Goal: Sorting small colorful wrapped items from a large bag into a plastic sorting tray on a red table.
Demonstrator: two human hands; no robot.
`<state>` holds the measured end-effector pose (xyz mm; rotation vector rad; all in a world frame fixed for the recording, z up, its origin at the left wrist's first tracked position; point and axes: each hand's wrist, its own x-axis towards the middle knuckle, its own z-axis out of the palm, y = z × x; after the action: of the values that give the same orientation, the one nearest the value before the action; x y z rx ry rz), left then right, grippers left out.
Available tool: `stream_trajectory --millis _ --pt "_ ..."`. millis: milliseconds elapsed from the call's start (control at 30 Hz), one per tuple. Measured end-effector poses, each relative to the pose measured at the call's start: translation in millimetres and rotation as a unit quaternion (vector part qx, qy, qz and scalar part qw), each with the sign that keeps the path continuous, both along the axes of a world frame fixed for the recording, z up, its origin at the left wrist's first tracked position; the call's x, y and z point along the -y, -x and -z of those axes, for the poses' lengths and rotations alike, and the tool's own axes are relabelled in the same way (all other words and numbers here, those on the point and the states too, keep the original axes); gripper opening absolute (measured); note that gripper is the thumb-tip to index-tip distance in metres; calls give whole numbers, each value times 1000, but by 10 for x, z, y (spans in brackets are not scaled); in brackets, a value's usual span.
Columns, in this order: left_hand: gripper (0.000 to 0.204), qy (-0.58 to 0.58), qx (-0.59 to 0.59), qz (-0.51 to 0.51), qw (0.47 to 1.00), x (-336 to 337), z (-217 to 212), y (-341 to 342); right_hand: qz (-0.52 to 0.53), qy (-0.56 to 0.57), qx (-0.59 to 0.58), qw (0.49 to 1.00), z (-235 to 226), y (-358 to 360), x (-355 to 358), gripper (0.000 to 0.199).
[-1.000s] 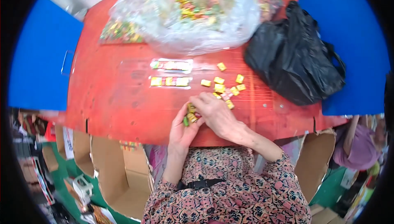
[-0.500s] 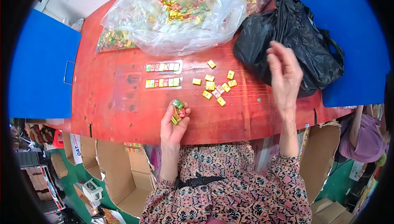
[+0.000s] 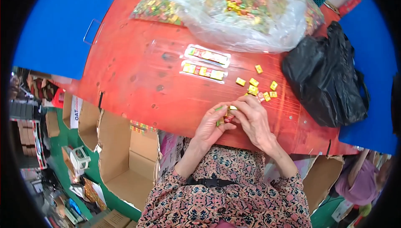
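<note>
Near the table's front edge, my left hand (image 3: 211, 124) is closed around several small wrapped sweets (image 3: 221, 121) in green, yellow and red. My right hand (image 3: 255, 121) meets it from the right, fingertips pinched on a green-and-white sweet (image 3: 233, 108) at the top of the bunch. Just beyond my right fingers lie loose yellow sweets (image 3: 253, 89) and a pink one (image 3: 260, 96), part of the group covered by that hand. Farther off are two clear plastic trays, the far tray (image 3: 227, 64) and the near tray (image 3: 184, 72), each with a row of sweets in it.
A large clear bag of sweets (image 3: 250, 23) fills the back of the red table (image 3: 125, 90). At the right slumps a black plastic bag (image 3: 323, 81). Blue panels (image 3: 58, 27) flank the table. Open cardboard boxes (image 3: 115, 161) stand below its front edge; another person's purple sleeve (image 3: 357, 182) shows at right.
My right hand has come down from beside the black bag to the sweets in my left hand. The whole view has turned, so the table and bags appear tilted and shifted right.
</note>
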<state>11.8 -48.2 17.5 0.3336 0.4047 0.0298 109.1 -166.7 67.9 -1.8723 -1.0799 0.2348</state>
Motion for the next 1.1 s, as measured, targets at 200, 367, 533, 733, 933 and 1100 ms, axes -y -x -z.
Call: stream_trajectory --millis 200,367,533,733,933,1100 --pt "36 -55 4 -17 998 -191 -51 109 4 -20 -118 993 -15 -33 52 15" --pt "46 7 28 -9 1000 -201 -87 35 80 -38 -406 910 114 -44 195 21" --pt "49 90 55 -5 994 -161 -58 -5 73 -23 -365 928 124 -41 197 21" --pt "51 122 61 -36 990 -67 -81 -86 25 -3 -115 993 6 74 -42 20" --pt "53 180 103 -58 976 -72 -44 -95 35 8 -101 994 18 80 -79 20" --pt "55 226 100 -87 965 -86 -40 -84 39 -10 -143 989 -2 -48 -5 15"
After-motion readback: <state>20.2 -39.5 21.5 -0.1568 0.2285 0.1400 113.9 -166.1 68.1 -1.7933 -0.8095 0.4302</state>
